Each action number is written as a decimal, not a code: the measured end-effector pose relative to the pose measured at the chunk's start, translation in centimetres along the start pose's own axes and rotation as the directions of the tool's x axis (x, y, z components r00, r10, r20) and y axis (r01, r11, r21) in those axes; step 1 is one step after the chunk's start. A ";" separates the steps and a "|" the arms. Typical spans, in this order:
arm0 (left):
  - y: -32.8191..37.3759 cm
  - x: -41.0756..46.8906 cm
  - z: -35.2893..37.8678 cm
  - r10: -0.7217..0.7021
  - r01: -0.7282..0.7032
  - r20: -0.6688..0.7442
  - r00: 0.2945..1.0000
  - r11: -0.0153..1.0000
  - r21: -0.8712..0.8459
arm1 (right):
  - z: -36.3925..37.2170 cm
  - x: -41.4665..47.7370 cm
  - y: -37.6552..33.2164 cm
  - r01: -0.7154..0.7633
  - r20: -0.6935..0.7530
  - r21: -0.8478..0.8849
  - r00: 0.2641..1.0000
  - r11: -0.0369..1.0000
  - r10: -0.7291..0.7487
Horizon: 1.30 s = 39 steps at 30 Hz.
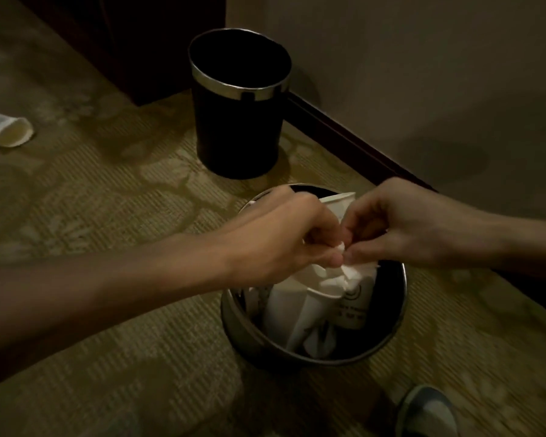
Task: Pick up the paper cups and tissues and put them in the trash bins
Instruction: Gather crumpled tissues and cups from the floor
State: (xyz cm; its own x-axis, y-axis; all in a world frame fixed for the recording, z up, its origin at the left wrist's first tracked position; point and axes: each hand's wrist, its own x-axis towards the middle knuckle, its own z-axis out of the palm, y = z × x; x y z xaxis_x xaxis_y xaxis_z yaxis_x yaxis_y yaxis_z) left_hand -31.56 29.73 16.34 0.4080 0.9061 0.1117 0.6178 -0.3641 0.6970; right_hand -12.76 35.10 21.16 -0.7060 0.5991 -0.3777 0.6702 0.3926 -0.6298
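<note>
Both hands meet over the near bin: the left hand [284, 234] and the right hand [401, 225] each have thumb and fingertips curled in to pinch the same crumpled white tissue [349, 272], which hangs from the pinch down into the bin's mouth. How much of the tissue lies behind the fingers cannot be told.

Under it, the near trash bin [312, 361] holds paper cups packed at angles. A plain cup [284, 310] leans with its mouth up and to the right, a printed cup [356, 307] stands nearly upright with lettering too blurred to read, and a third cup's rim [338, 203] shows behind the hands.

The far trash bin [237, 134] stands upright by the wall, its inside too dark to see.

On the carpet [108, 357] far left, another paper cup [8, 130] lies on its side, long axis left to right, mouth pointing right, base cut off by the frame
</note>
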 end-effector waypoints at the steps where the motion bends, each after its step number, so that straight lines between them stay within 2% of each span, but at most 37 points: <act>1: 0.1 0.5 0.3 -0.002 0.000 0.045 0.999 1.000 0.024 | 0.2 -0.3 0.8 -0.020 0.012 0.016 1.000 1.000 0.019; 5: -0.2 1.5 1.1 0.011 -0.044 0.192 0.981 0.985 0.169 | 0.8 -0.7 3.1 -0.049 0.038 0.003 0.998 0.999 0.049; 9: -0.6 2.1 0.7 -0.027 0.005 0.257 0.966 0.996 0.085 | 0.2 -0.2 4.5 -0.009 0.077 -0.052 0.997 0.999 0.013; 11: -0.8 2.0 -0.1 -0.014 0.011 0.214 0.977 1.000 0.014 | -0.7 0.3 4.7 -0.008 0.078 0.006 0.997 1.000 0.008; 13: -1.0 1.8 -1.3 -0.023 0.029 0.108 0.994 0.998 -0.059 | -2.0 1.0 4.4 -0.043 0.056 0.083 0.998 0.996 0.039; 16: -0.5 0.9 -3.9 -0.151 0.145 -0.014 0.988 0.968 -0.205 | -3.9 2.0 2.4 -0.083 0.020 0.159 0.997 0.984 0.081; 19: 0.5 -0.9 -8.4 -0.319 0.298 -0.063 0.946 0.929 -0.220 | -5.3 3.1 -2.7 -0.070 0.016 0.255 0.998 0.965 0.068; 21: 1.1 -3.0 -12.8 -0.452 0.428 -0.070 0.889 0.877 -0.220 | -5.7 4.0 -7.8 -0.041 -0.018 0.297 0.999 0.954 0.049; 23: 2.0 -5.8 -17.8 -0.591 0.554 -0.088 0.802 0.790 -0.263 | -5.8 4.7 -13.7 -0.029 -0.059 0.367 0.997 0.930 0.055; 25: 3.6 -9.6 -24.4 -0.691 0.636 -0.135 0.710 0.711 -0.300 | -5.8 5.2 -20.7 -0.026 -0.045 0.465 0.998 0.885 0.053; 27: 5.9 -14.0 -32.0 -0.750 0.685 -0.208 0.628 0.659 -0.309 | -6.2 5.6 -28.5 -0.014 -0.002 0.490 1.000 0.872 0.017; 31: 10.2 -21.6 -45.2 -0.798 0.802 -0.301 0.523 0.580 -0.144 | -7.6 7.4 -41.7 0.024 0.098 0.319 0.993 0.948 -0.058; 34: 11.5 -25.5 -51.5 -0.852 0.881 -0.291 0.435 0.470 -0.058 | -8.2 10.1 -48.8 0.106 0.160 0.181 0.978 0.978 -0.135; 37: 10.7 -27.7 -54.8 -0.877 0.896 -0.325 0.353 0.417 -0.154 | -8.0 13.3 -53.6 0.162 0.193 0.113 0.964 0.980 -0.181; 39: 8.9 -28.6 -55.3 -0.897 0.887 -0.360 0.256 0.367 -0.282 | -7.4 15.7 -55.6 0.164 0.217 0.078 0.960 0.983 -0.178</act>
State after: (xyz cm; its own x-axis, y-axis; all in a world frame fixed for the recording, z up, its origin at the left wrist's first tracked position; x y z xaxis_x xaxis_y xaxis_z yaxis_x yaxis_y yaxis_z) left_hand -74.88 12.48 58.51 -0.6916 0.6365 -0.3413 0.3987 0.7305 0.5544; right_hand -59.35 27.85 55.26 -0.8464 0.3539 -0.3981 0.5252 0.4300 -0.7344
